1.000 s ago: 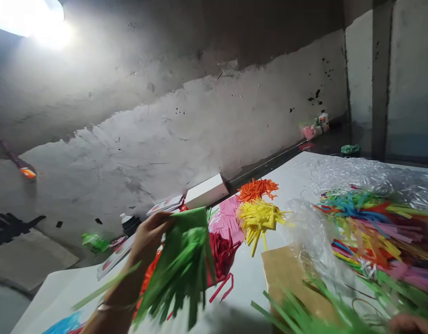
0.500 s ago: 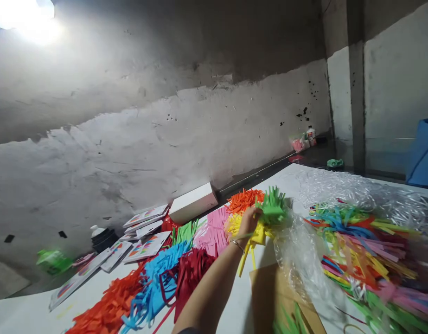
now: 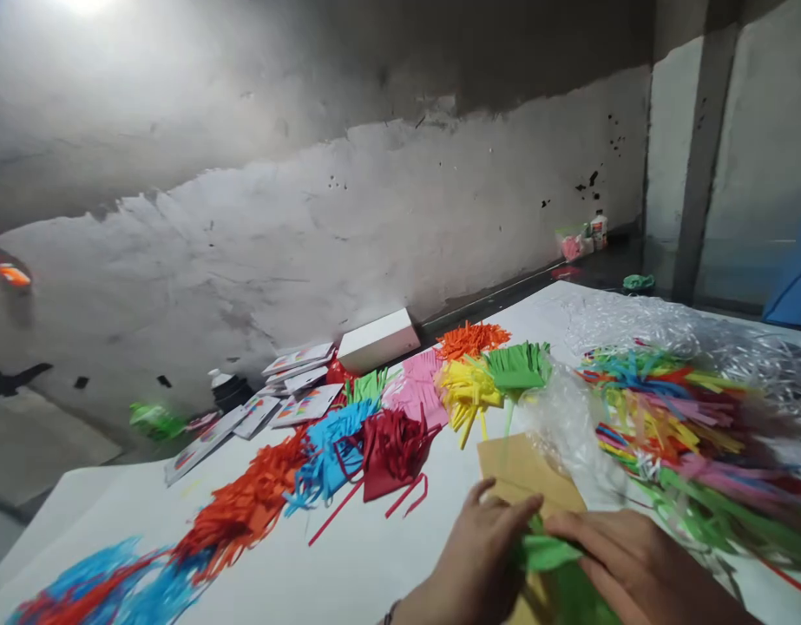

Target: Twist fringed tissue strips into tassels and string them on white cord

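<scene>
At the lower edge, over a tan cardboard sheet point(image 3: 521, 460), both hands close on green paper point(image 3: 548, 553). My left hand point(image 3: 482, 551), with a band at the wrist, pinches its left side. My right hand point(image 3: 627, 547) grips the paper from the right, fingers bent. Part of the paper is hidden beneath the hands. Beyond them lie fringed paper bundles: green point(image 3: 521, 366), yellow point(image 3: 470, 391), dark red point(image 3: 397, 451), pink point(image 3: 418, 386) and orange point(image 3: 473, 338).
Blue fringe point(image 3: 331, 443) and red-orange fringe point(image 3: 250, 499) spread leftward on the white table point(image 3: 270, 573). Mixed coloured strips point(image 3: 673, 417) and clear plastic point(image 3: 579, 434) lie at right. A white box point(image 3: 379, 340) and printed packets point(image 3: 309, 405) stand near the wall.
My left hand has let go of the green fringed bundle beside the yellow one and come back toward me. Both hands are now together on green paper; the view has shifted.
</scene>
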The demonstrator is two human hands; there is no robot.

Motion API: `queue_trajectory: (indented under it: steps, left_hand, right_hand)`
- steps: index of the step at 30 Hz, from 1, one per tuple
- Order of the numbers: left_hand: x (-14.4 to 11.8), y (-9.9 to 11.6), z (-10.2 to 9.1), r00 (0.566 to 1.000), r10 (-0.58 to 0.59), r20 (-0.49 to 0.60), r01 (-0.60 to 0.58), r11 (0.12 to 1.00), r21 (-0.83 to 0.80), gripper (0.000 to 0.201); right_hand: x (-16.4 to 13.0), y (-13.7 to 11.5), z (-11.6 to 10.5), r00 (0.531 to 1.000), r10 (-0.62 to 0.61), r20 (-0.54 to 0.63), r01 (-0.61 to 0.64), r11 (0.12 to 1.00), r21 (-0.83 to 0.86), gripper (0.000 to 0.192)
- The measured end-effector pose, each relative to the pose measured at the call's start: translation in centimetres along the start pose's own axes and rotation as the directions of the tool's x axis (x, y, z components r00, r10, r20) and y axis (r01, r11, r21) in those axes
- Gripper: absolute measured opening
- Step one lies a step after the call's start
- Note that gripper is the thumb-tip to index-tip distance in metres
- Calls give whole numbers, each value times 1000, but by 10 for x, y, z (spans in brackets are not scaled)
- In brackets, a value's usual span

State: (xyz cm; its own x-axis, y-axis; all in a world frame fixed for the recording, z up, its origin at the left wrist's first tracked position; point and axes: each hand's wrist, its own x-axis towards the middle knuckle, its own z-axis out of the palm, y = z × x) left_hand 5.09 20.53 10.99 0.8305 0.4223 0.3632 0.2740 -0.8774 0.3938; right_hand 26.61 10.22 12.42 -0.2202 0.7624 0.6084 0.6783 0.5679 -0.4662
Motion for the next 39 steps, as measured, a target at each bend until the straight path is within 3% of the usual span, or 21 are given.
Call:
queue_trajectory:
  steps: [3,6,9,12,15,18,20,21,23,25,28,31,33,36,39]
  left_hand:
    - [-24,7,-27,977,-102,-186,132,978,160,40]
    - [-48,11,-69,953,-36,-301,144,929,342,35]
    - [-82,22,-106,933,62,-353,159,810,564,34]
    - [-133,33,-118,942,89,-322,171,701,693,42]
    - [-192,41,-99,965,-122,-231,255,639,726,57]
    - [-233,57,-54,922,-380,-79,335,676,656,76]
    - [-237,72,-18,907,-421,-10,353,748,562,88]
    - [-233,78,-1,908,-418,-27,369,768,524,91]
    - [-215,84,29,895,-430,-119,433,771,467,89]
    - [-196,79,49,858,-455,-239,514,756,405,69]
    - [-193,56,49,786,-483,-385,606,725,327,47]
    - [-228,35,20,786,-503,-358,614,697,369,48]
    - [-261,33,-1,770,-553,-319,637,648,417,54]
    - [-288,52,-17,733,-639,-234,669,614,419,75]
    - [-270,82,-7,796,-593,-121,596,733,329,76]
  right_hand:
    - [33,-26,0,993,-117,-22,116,993,-9,42]
    - [55,-39,11,979,-201,-18,200,978,-55,36]
    - [56,-43,30,936,-332,-118,311,936,-166,33]
    - [35,-47,60,849,-513,-129,456,834,-312,39]
    - [0,-52,101,845,-534,-14,504,805,-313,41]
    - [-34,-56,137,877,-478,36,469,840,-273,42]
    - [-49,-59,150,894,-444,58,444,862,-246,41]
    - [-54,-61,154,904,-423,65,426,873,-237,41]
    - [-59,-64,155,916,-395,66,400,890,-221,40]
    - [-64,-67,152,910,-409,67,413,886,-208,40]
    - [-72,-66,147,885,-451,121,466,860,-208,45]
    - [-80,-63,143,892,-420,166,449,865,-224,48]
    - [-82,-64,143,903,-393,173,424,881,-210,45]
    - [-78,-71,147,913,-369,175,395,906,-154,41]
    - [-69,-81,148,927,-340,157,355,931,-81,38]
